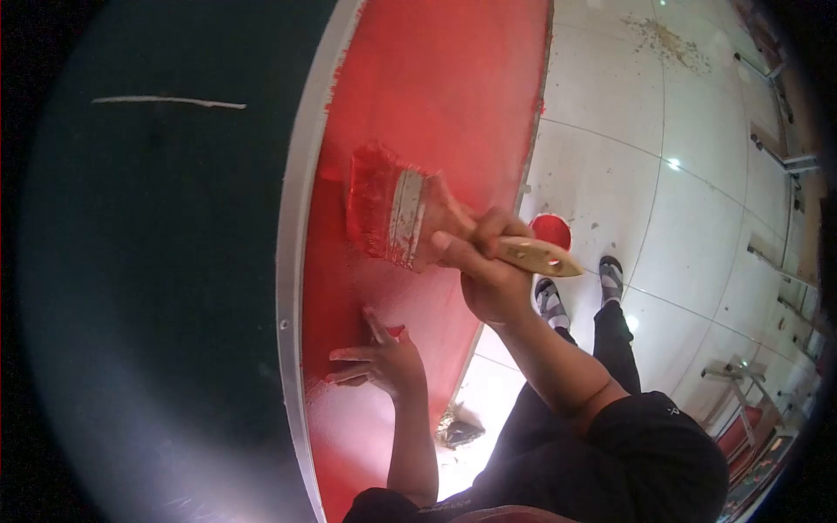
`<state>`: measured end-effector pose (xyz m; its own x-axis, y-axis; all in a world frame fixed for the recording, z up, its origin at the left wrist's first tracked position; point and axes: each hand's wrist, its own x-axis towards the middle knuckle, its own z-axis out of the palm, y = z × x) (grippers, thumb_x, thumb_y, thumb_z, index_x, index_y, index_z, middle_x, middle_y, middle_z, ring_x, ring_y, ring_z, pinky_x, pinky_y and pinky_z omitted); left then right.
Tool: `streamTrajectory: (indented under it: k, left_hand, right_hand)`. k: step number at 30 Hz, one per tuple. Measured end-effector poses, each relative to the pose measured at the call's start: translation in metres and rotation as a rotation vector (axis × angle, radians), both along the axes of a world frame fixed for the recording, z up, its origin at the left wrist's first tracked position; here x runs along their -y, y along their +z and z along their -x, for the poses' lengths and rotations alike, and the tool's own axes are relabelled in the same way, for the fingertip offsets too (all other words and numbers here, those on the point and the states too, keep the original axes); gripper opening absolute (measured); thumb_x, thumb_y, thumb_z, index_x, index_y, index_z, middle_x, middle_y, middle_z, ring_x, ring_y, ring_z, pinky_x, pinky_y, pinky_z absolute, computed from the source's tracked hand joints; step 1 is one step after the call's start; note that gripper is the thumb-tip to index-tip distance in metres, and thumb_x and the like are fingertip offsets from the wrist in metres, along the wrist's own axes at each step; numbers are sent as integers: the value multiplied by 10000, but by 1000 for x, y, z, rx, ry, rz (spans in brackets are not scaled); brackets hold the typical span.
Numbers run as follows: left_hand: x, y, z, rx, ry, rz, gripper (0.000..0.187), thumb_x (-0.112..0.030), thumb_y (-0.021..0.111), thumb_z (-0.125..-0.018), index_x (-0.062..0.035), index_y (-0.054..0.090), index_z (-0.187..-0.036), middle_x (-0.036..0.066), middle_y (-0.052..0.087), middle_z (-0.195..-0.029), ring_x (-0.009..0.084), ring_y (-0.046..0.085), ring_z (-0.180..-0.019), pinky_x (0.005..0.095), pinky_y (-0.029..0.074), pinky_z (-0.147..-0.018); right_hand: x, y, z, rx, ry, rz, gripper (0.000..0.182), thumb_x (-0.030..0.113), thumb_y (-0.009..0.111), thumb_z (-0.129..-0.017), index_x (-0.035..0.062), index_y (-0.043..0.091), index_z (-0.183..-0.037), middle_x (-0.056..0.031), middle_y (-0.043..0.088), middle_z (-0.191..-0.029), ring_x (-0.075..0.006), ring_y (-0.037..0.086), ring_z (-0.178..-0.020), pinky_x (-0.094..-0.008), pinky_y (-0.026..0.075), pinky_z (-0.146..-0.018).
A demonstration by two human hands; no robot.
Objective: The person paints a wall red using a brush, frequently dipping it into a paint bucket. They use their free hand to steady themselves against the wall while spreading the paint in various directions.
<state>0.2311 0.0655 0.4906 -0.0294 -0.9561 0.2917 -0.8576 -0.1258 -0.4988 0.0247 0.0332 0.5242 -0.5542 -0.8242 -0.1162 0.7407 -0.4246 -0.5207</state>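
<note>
A wide, flat paintbrush [408,218] is in my right hand [488,266], fingers closed round the base of its wooden handle. Its paint-soaked bristles lie against the glossy red wall [436,87], close beside the pale metal frame strip [294,235]. Lower down, my left hand [388,362] holds nothing; its fingers are spread at the painted surface, pointing toward the strip. Between the bristles and my left hand the paint shines wet.
A dark green board [174,261] with a chalk line [170,101] fills the left side. On the tiled floor [602,174], a pot of red paint [551,232] stands near my sandalled feet. A dark crumpled thing [459,431] lies by the wall base. Metal-legged furniture [785,161] lines the far right.
</note>
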Motion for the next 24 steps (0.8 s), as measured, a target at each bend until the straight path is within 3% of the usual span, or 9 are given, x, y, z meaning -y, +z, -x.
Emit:
streamTrajectory:
  k: [2, 3, 5, 12, 18, 19, 20, 22, 24]
  left_hand:
    - [-1, -2, 1, 40, -20, 4, 1168, -441, 808, -669, -447, -36, -1477, 453, -273, -1370, 828, -40, -1113, 865, 220, -756]
    - [-1, -3, 1, 43, -18, 10, 1168, -441, 808, -669, -447, -36, -1477, 453, -273, -1370, 828, -40, -1113, 865, 220, -756]
    - [0, -5, 0, 24, -46, 27, 1219, -421, 860, -597, -422, 30, -1490, 446, -223, -1401, 777, -125, -1175, 860, 153, -828]
    - [-1, -1, 4, 21, -18, 28, 1186, -419, 850, -615, -423, 48, -1490, 438, -230, -1404, 781, -118, -1171, 868, 148, -812]
    - [-1, 2, 4, 55, -42, 21, 1175, -451, 841, -612, -413, 63, -1492, 445, -218, -1402, 787, -116, -1164, 870, 139, -812]
    - [-1, 3, 4, 81, -53, 8, 1142, -461, 814, -647, -402, 51, -1496, 471, -201, -1384, 818, -65, -1122, 864, 200, -760]
    - [-1, 4, 3, 107, -63, -6, 1110, -471, 786, -682, -390, 39, -1499, 496, -184, -1367, 848, -14, -1080, 858, 261, -709]
    - [0, 1, 1, 105, -69, -1, 1112, -469, 788, -681, -393, 37, -1499, 483, -211, -1369, 844, -43, -1084, 865, 243, -710]
    - [-1, 0, -2, 107, -77, 0, 1115, -467, 789, -680, -396, 35, -1498, 470, -237, -1371, 840, -71, -1088, 872, 225, -711]
  right_hand:
    - [-4, 28, 15, 153, -38, 86, 327, -118, 570, -821, 107, 364, -703, -101, 590, -744, -213, 668, -696, -324, 589, -589]
    - [-3, 25, 22, 155, -36, 91, 327, -118, 570, -821, 107, 364, -703, -101, 590, -744, -213, 668, -696, -324, 589, -589]
    - [-3, 13, 35, 364, -18, 166, 370, -106, 627, -792, 117, 353, -681, -70, 559, -709, -249, 684, -678, -416, 634, -665]
    - [13, -9, 6, 602, 117, 238, 330, -74, 598, -823, 145, 354, -780, -83, 586, -807, -237, 677, -763, -366, 627, -581]
    - [33, 3, -5, 601, 137, 305, 335, -60, 621, -821, 148, 362, -774, -72, 580, -795, -211, 671, -741, -334, 612, -558]
    - [37, 4, -7, 600, 136, 305, 335, -60, 621, -821, 148, 362, -774, -72, 580, -795, -211, 671, -741, -334, 612, -558]
    - [41, 5, -10, 563, 132, 282, 338, -58, 632, -814, 145, 364, -771, -73, 582, -799, -211, 671, -737, -330, 606, -553]
    - [43, -4, -15, 528, 129, 255, 342, -56, 642, -807, 141, 365, -767, -74, 585, -803, -211, 670, -733, -326, 599, -549]
    - [37, -30, -21, 494, 43, 59, 353, -48, 665, -788, 134, 364, -758, -77, 592, -791, -221, 672, -699, -324, 590, -546]
